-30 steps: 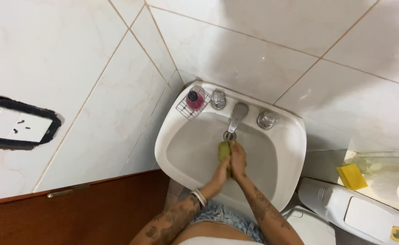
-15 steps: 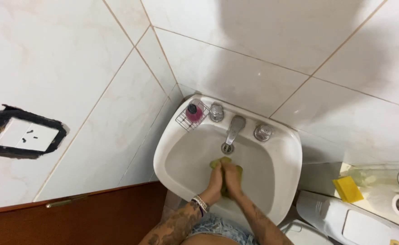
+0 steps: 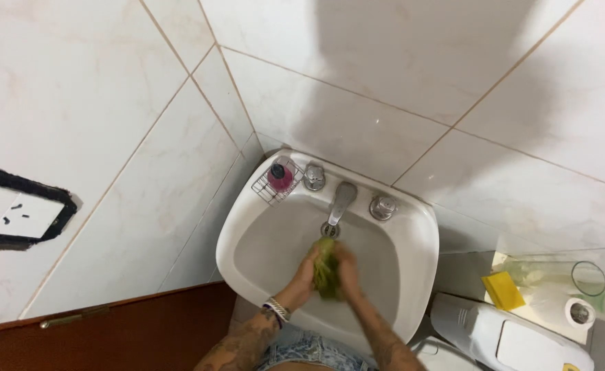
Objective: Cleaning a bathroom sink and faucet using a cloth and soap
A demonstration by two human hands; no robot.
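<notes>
Over the basin of a white sink (image 3: 412, 233), both my hands squeeze a wet green cloth (image 3: 326, 264). My left hand (image 3: 307, 269) grips the cloth from the left, with a bracelet on its wrist. My right hand (image 3: 348, 266) presses it from the right. The cloth sits just below the chrome faucet (image 3: 341, 199), whose spout points down at it. Two chrome knobs flank the faucet, the left knob (image 3: 314, 177) and the right knob (image 3: 383, 206).
A wire rack holding a pink bottle (image 3: 279, 178) sits on the sink's back left corner. To the right are a white toilet tank (image 3: 508, 336), a yellow sponge (image 3: 502, 290), a paper roll (image 3: 580, 314) and a glass (image 3: 589, 277). A brown wooden door (image 3: 103, 336) is at lower left.
My hands have stayed at the cloth under the faucet, kneading it. The view has shifted, so the sink sits lower and further right in frame.
</notes>
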